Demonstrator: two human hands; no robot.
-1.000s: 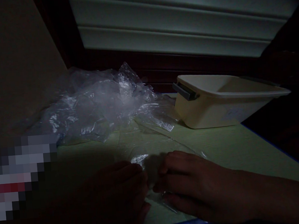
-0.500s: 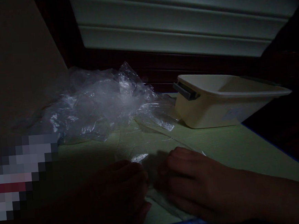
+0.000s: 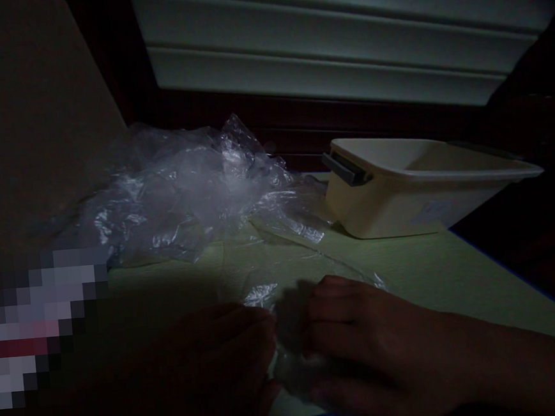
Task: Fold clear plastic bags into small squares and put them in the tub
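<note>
A clear plastic bag (image 3: pixel 260 294) lies thin and flat on the pale green tabletop, between and beneath my hands. My left hand (image 3: pixel 226 359), in deep shadow, has its fingers bent together at the bag's left side, with the thumb lower down. At its right side, my right hand (image 3: pixel 365 342) is closed, its fingers curled over the plastic. The fingertips are partly hidden by darkness. Behind the hands sits a crumpled heap of clear plastic bags (image 3: pixel 189 183).
A cream plastic bin (image 3: pixel 392 205) with a grey handle stands at the right rear of the table (image 3: pixel 422 280), which has a blue edge. Behind it are a dark frame and pale slatted panel (image 3: pixel 323 50). A pixelated patch covers the left side.
My right hand has shifted slightly right, widening the gap between my hands. The plastic near the fingers has moved a little; the heap and bin have stayed put.
</note>
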